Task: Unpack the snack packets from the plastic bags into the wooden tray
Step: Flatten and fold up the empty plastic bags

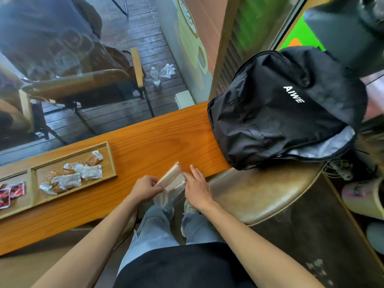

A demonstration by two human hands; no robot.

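Fingers of the left hand curl round a clear plastic bag at the wooden counter's near edge; the right hand lies flat against it, fingers straight. A black backpack sits right. The wooden tray, left, holds white-and-orange snack packets and red packets in separate compartments.

We see even, soft daylight with no hard shadows. The window glass carries pale reflections, and the stool seat shows a dull sheen. Wide-angle distortion bends the edges, and the top right corner is blurred.
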